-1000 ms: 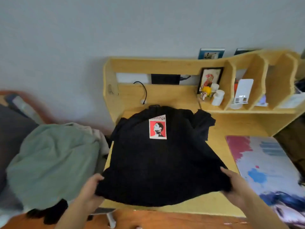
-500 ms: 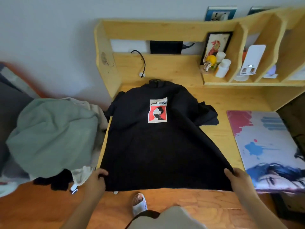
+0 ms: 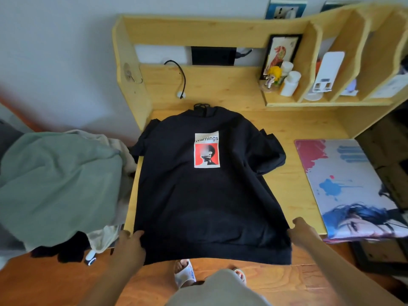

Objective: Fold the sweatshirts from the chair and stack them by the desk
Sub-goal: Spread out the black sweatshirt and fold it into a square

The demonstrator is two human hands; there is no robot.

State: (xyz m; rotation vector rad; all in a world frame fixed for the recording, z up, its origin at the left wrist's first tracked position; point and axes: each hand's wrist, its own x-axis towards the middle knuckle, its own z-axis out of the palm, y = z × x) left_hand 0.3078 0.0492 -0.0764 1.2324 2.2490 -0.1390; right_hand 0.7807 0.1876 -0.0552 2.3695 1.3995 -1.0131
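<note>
The black sweatshirt (image 3: 198, 191) lies flat on the worktop (image 3: 293, 180), its hem overhanging, each corner gripped by the left hand (image 3: 130, 244) and right hand (image 3: 302, 233), so pulling could slide it off.

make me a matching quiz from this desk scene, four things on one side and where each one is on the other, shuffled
Things:
1. black sweatshirt
2. green garment
3. white bottles
4. printed mat

Places:
A. on the shelf beside the framed picture
B. flat on the right part of the desk
C. spread on the desk top, its hem held at the corners by the left hand and right hand
D. heaped to the left of the desk

Pairs: 1-C, 2-D, 3-A, 4-B
</note>
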